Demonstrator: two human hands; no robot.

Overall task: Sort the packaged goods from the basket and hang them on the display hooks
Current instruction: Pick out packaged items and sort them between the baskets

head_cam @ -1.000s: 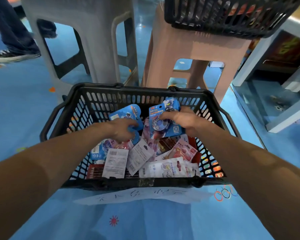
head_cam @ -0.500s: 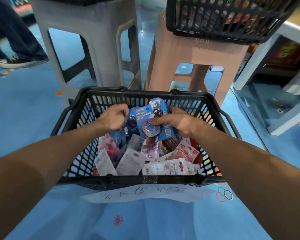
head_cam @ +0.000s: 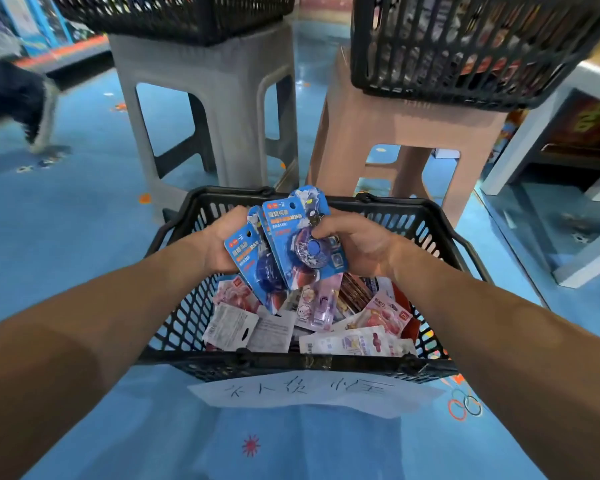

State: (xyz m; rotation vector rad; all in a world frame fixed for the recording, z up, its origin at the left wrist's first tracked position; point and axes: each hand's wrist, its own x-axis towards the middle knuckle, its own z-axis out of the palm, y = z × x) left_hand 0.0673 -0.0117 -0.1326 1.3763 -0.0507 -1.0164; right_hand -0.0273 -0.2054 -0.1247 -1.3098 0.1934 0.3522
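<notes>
Above the far end of the black basket (head_cam: 187,306), at least two blue eraser packs (head_cam: 291,237) are held upright and fanned, with their printed faces turned toward the camera. The left edge of the rear pack is gripped by the curled left hand (head_cam: 222,244). The front pack is pinched by the right hand (head_cam: 361,244), with the thumb set on the round blister. The packs are overlapped, apparently so that like goods are bunched together for one trip. Their hang holes (head_cam: 293,205) are placed uppermost, which would suit slipping them onto a hook. No display hooks can be seen. Mixed pink and white packets (head_cam: 357,341) are seen lying loose in the basket, so the sorting is judged far from done. Two more baskets (head_cam: 465,57) are set on plastic stools (head_cam: 406,133) beyond.
</notes>
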